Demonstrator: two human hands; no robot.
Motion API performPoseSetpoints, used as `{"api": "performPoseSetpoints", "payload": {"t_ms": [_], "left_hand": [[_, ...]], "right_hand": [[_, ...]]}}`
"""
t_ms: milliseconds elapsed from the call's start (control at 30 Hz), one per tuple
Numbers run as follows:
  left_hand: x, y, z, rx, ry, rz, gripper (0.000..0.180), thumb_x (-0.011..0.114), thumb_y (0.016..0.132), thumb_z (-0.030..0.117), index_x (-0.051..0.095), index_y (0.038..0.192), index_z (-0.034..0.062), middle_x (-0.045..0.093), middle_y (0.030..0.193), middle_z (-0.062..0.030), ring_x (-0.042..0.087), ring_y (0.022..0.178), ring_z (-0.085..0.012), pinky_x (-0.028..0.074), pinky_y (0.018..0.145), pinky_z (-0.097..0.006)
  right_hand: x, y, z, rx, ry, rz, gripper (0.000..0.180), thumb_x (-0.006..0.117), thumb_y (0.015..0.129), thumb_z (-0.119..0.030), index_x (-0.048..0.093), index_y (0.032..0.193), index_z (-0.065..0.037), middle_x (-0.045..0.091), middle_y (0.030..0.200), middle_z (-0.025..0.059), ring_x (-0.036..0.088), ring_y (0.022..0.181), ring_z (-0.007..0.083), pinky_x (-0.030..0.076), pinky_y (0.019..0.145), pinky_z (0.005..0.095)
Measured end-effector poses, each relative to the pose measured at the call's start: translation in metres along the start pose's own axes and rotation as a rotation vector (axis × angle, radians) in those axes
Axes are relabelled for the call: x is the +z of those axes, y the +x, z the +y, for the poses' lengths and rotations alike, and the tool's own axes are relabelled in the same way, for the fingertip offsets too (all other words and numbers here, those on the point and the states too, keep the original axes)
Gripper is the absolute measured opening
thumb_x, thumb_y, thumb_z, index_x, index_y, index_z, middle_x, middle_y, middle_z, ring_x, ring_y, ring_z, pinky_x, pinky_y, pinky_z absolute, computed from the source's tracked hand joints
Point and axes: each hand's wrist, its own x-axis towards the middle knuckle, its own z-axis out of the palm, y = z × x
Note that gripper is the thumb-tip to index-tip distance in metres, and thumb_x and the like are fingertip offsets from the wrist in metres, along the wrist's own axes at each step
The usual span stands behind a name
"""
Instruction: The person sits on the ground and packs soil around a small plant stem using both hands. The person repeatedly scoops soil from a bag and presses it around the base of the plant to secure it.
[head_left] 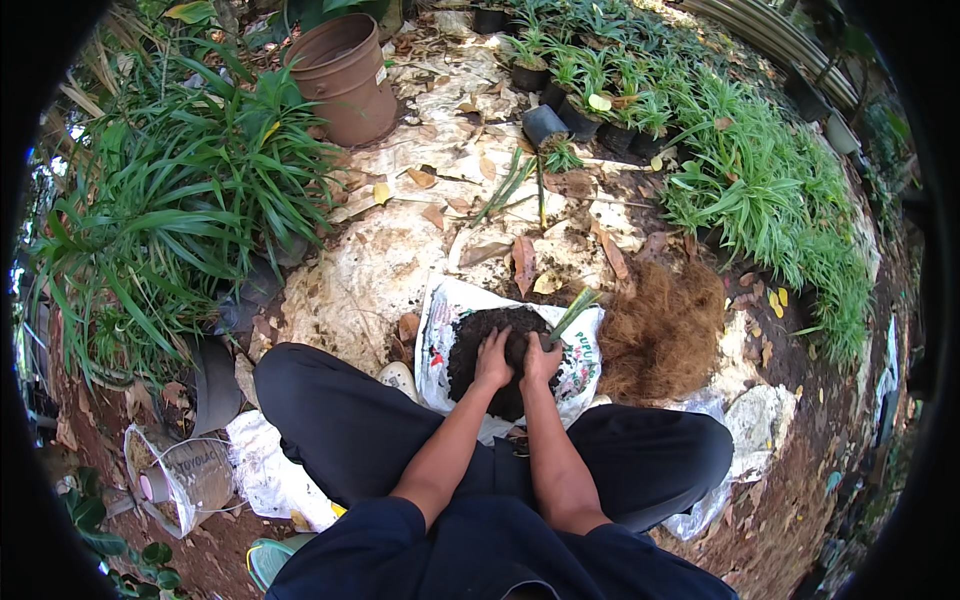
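Dark soil (468,345) lies on the white sack (440,300). My left hand (493,361) touches it, fingers slightly spread; how my right hand's (541,360) fingers sit, I cannot tell.

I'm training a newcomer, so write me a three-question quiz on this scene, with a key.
1. What lies just right of the white printed plastic sack?
A) a large round brown plastic pot
B) a shaggy clump of brown fibre
C) a clear bucket with a wire handle

2. True or false: the person's left hand is on the clump of brown fibre.

3. Fill in the blank: the upright green long-leaved plant piece sticks out beside the person's ____ hand.

Key:
1. B
2. False; it is on the dark crumbly soil.
3. right, as in right hand
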Motion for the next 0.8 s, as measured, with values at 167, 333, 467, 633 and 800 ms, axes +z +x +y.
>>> {"api": "performPoseSetpoints", "payload": {"t_ms": [167,333,467,633,800], "left_hand": [[0.005,-0.011,0.01,0.035,0.188,-0.056,0.061,0.073,0.076,0.013,0.054,0.134,0.0219,0.036,0.149,-0.0102,0.037,0.133,-0.0393,0.039,0.109,-0.042],[0.002,-0.002,-0.005,0.058,0.05,0.036,0.035,0.069,0.076,0.005,0.068,0.111,0.0095,0.057,0.127,-0.0144,0.057,0.111,-0.0361,0.048,0.095,-0.04],[0.001,-0.003,-0.012,0.0,-0.074,0.127,0.027,0.068,0.077,0.004,0.07,0.104,0.0061,0.066,0.111,-0.0163,0.064,0.098,-0.0362,0.051,0.089,-0.04],[0.004,0.003,-0.012,-0.244,-0.403,0.215,0.02,0.067,0.083,0.008,0.071,0.103,0.0069,0.069,0.102,-0.0172,0.066,0.099,-0.0321,0.051,0.087,-0.037],[0.012,0.017,-0.013,-0.362,-0.949,0.27,0.021,0.057,0.089,0.014,0.071,0.1,0.003,0.07,0.096,-0.0112,0.065,0.088,-0.0221,0.05,0.082,-0.033]], "right_hand": [[-0.002,0.0,0.0,0.037,0.03,-0.023,0.042,0.075,0.069,-0.019,0.057,0.101,0.001,0.06,0.095,0.0114,0.058,0.086,0.0241,0.047,0.082,0.035],[0.0,-0.004,-0.003,0.056,0.013,-0.035,0.043,0.076,0.068,-0.019,0.057,0.101,0.0,0.06,0.094,0.0105,0.058,0.085,0.0242,0.047,0.081,0.035],[0.002,-0.001,0.001,0.056,0.026,-0.059,0.042,0.077,0.068,-0.019,0.058,0.101,0.0,0.06,0.093,0.0102,0.059,0.085,0.0243,0.047,0.082,0.0352],[0.006,0.0,0.004,0.065,-0.039,-0.085,0.041,0.077,0.069,-0.022,0.06,0.101,-0.002,0.061,0.092,0.0087,0.058,0.082,0.0197,0.047,0.079,0.0319],[0.003,-0.008,-0.003,0.1,0.011,-0.25,0.039,0.076,0.071,-0.022,0.062,0.101,-0.001,0.064,0.099,0.01,0.059,0.087,0.021,0.046,0.082,0.0325]]}}
